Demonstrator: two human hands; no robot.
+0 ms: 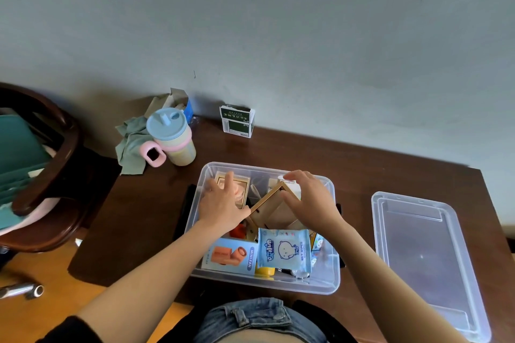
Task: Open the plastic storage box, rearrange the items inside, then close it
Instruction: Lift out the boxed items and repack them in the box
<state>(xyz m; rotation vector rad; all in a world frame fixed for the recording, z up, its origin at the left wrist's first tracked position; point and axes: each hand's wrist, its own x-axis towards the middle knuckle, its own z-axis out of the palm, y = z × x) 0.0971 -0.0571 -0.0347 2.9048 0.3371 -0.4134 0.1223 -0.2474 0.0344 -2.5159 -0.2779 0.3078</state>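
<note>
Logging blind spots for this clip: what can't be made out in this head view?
- Items under the left hand and right hand: the hands cover the storage box's far half.
- Gold-edged box: contents and the right hand's grip hidden.
- Lid: near corner cut by the frame's bottom edge.
- Green carton: print too small to read.
- Orange object: mostly hidden by the left wrist.

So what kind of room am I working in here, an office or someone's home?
Most likely a home. A dark wooden table stands against a plain painted wall, with a child's spouted cup on it and a wooden armchair alongside. The storage box holds household odds and ends, such as wet wipes.
</note>
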